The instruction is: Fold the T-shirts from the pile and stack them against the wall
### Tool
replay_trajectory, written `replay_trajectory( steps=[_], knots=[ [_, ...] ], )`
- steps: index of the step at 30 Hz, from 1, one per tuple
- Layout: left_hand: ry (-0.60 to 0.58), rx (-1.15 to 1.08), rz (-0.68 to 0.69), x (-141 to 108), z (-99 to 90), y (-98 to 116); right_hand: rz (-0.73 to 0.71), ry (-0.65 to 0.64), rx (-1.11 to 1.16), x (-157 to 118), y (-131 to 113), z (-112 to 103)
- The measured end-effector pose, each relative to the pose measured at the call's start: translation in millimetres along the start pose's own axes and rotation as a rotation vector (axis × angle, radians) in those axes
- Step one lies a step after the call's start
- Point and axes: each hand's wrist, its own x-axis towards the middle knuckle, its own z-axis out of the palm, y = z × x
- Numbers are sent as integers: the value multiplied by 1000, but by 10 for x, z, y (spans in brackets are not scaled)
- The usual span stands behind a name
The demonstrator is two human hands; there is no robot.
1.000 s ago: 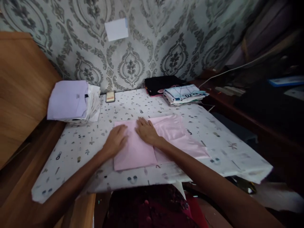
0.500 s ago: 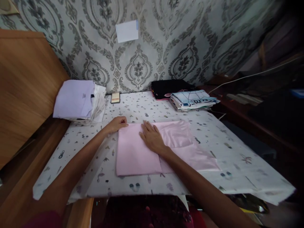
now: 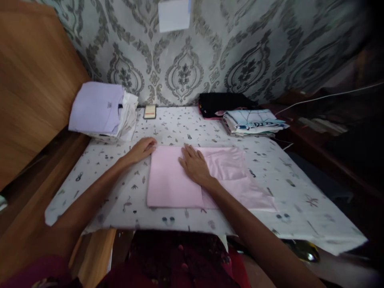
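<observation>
A pink garment (image 3: 175,180), seemingly a T-shirt, lies on the patterned white cloth. Its left part is folded over into a smooth panel, while the right part (image 3: 255,196) spreads out with some wrinkles. My right hand (image 3: 195,165) rests flat on top near the panel's right side, fingers stretched toward the far edge. At the far left corner is my left hand (image 3: 141,149), its fingers bent and the thumb slightly apart from them. The fingertips are at or just beside that corner; whether they touch it is hard to see.
A stack of folded clothes with a lilac one (image 3: 97,108) on top stands at the back left, beside a wooden panel (image 3: 33,80). A small framed card (image 3: 150,112) is by the wall. Black folded clothes (image 3: 225,104) and a white-blue folded stack (image 3: 255,122) sit back right.
My left hand has drawn slightly left off the garment's corner, its thumb and fingers looser. My right hand stays flat on the garment. The camera view has tilted down.
</observation>
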Motion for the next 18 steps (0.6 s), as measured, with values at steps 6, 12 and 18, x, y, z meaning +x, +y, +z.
replay_trajectory(
  steps=[6, 12, 18],
  knots=[
    [-3, 6, -9, -997, -112, 591, -23, 6, 132, -32, 43, -16],
    [-380, 412, 89, -1904, 272, 1070, -216, -87, 234, -274, -426, -266],
    [-400, 647, 86, -1991, 483, 1167, -238, -218, 170, -245, -839, -216]
  ],
)
